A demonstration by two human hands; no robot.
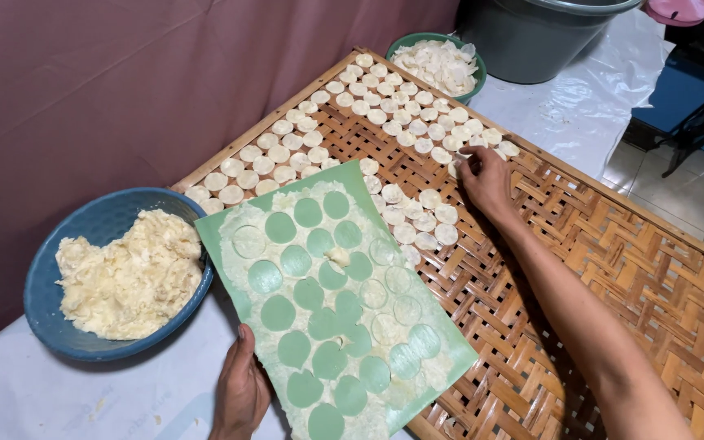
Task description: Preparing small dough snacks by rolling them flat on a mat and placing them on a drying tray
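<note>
Two hands: left hand fingers grip green sheet; right hand pinches dough disc on woven tray; blue bowl beside.

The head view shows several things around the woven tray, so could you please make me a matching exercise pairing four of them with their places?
Things:
1. blue bowl of dough
2. green sheet
3. small green bowl
4. right hand

Places:
A. at the tray's far corner, full of white scraps
B. on the woven tray, beside the rows of white discs
C. left of the sheet, by the dark red cloth
D. lying over the tray's near edge, its lower edge held by the left hand

Pairs: 1-C, 2-D, 3-A, 4-B
</note>
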